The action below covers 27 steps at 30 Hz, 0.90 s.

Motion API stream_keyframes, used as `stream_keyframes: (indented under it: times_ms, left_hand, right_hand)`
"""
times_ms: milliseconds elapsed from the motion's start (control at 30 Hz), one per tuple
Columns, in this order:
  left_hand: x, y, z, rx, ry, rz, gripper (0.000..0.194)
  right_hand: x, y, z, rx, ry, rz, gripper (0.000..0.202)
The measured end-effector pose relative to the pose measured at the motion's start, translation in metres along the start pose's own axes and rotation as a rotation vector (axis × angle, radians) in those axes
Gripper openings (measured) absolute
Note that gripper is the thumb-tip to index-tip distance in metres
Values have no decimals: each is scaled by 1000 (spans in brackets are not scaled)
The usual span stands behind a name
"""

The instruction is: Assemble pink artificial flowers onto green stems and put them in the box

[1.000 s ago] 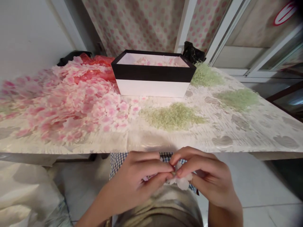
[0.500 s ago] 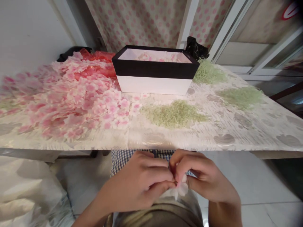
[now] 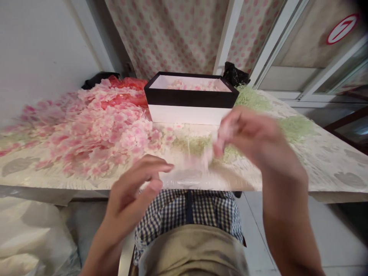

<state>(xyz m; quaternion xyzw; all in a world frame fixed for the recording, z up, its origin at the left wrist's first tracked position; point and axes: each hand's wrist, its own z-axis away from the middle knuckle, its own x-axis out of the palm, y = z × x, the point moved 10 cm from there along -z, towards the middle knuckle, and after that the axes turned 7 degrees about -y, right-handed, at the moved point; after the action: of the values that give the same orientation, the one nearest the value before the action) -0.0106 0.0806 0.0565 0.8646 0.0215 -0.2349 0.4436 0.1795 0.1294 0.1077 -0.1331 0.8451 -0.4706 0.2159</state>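
Patterned cloth on the table [image 3: 324, 170], pink petal pile [image 3: 97, 130] at its left; left hand [image 3: 161, 176] is at the near edge, thumb and fingers parted, nothing held, while a pale pink blossom [image 3: 207, 156] shows just below the right hand [image 3: 217, 147]'s bunched fingertips. Main risk: a loose pinch at that speed could drop or crease it. Blur hides whether it's actually gripped; right hand partly covers the green clump [image 3: 189, 142].
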Motion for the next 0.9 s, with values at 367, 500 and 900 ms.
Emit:
stream_keyframes:
  times_ms: [367, 500, 900]
  left_hand:
    - [-35, -52, -53, -228, 157, -406, 20]
    - [-13, -90, -117, -297, -116, -725, 18]
    - [-3, -131, -144, -216, -181, -585, 13]
  right_hand:
    - [-106, 32, 61, 341, 370, 928, 36]
    - [-113, 97, 125, 529, 378, 1068, 30]
    - [-114, 101, 137, 475, 560, 953, 18]
